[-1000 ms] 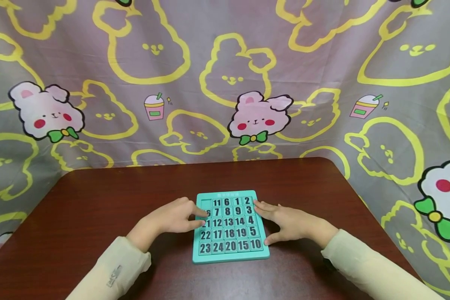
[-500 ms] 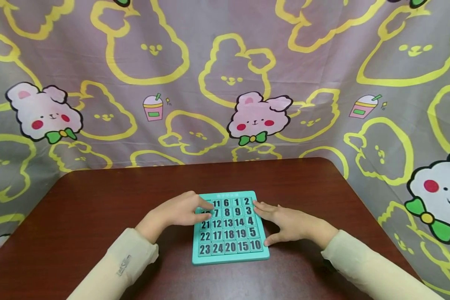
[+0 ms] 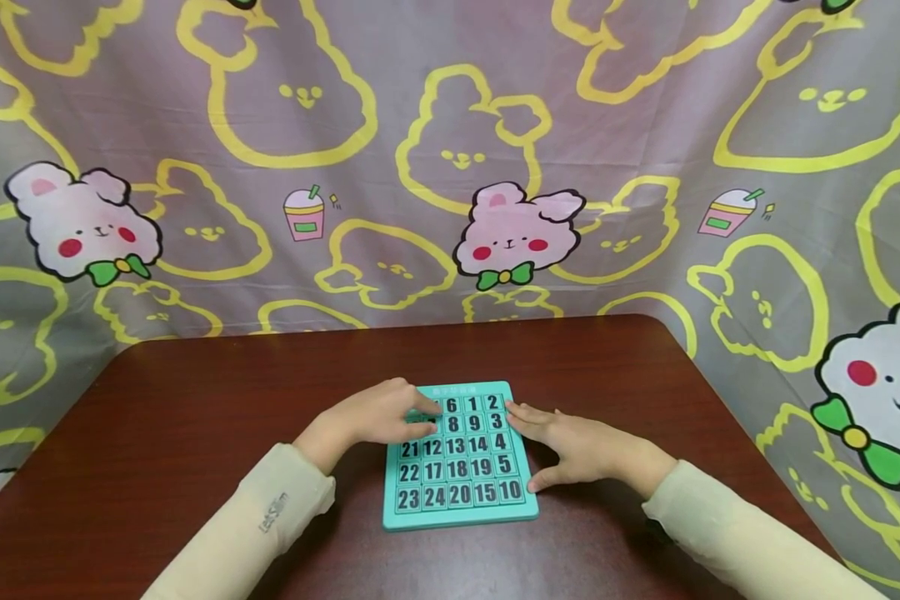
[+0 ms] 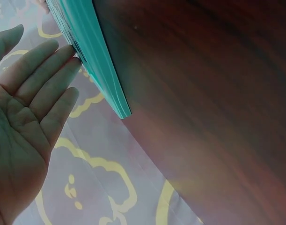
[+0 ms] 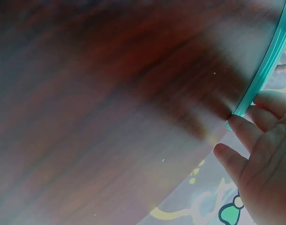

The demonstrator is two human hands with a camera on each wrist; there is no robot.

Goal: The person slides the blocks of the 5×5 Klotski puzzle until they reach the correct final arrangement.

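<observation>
A turquoise number slide puzzle (image 3: 461, 520) lies flat on the table, its square tiles printed with black numbers. My left hand (image 3: 378, 412) reaches over its upper left part, index finger and thumb tips down at the tiles left of the 6 and 8. Tiles under those fingers are hidden. In the left wrist view the left hand (image 4: 33, 103) has extended fingers beside the puzzle's side (image 4: 98, 56). My right hand (image 3: 581, 446) touches the right rim, fingertips near the 2 and thumb by the 10. The right wrist view shows its extended fingers (image 5: 245, 133) against the edge.
The dark red-brown wooden table (image 3: 255, 375) surrounds the puzzle. A grey-pink curtain (image 3: 397, 108) with yellow outlines and rabbit heads hangs behind the table and along its sides.
My left hand has slid right across the puzzle's upper rows, from the leftmost column to over the second column, covering the 11 and 7. The right hand stays at the right rim.
</observation>
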